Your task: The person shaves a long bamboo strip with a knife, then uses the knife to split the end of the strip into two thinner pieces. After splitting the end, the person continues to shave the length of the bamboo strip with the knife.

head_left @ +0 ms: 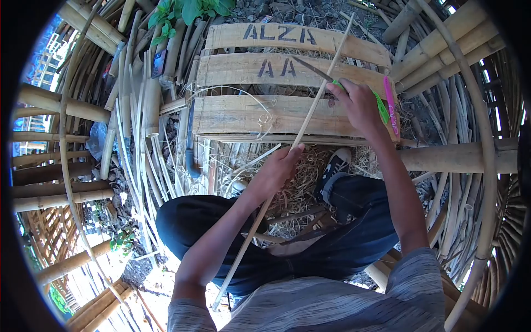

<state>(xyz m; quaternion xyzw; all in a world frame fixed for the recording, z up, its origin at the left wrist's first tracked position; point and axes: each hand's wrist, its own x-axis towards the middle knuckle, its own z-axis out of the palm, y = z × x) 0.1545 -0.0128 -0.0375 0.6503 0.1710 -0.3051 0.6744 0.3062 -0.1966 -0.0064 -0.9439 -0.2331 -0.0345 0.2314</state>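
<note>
A long, thin bamboo strip [310,116] runs diagonally from above the wooden slatted crate down past my left thigh. My left hand [275,172] is closed around its middle, just in front of the crate's near edge. Over the crate, my right hand [357,105] is closed on the green handle of a knife [315,70]. The dark blade points to the upper left and meets or crosses the strip near its upper part. A bright green strap hangs below my right hand. The crate [243,116] carries dark painted letters.
A pink sheath-like object [391,105] lies on the crate's right end. Split bamboo strips [145,171] and poles are piled at left, with more poles [459,157] at right. Pale shavings [298,193] cover the ground between my legs. Green leaves [191,10] are at the top.
</note>
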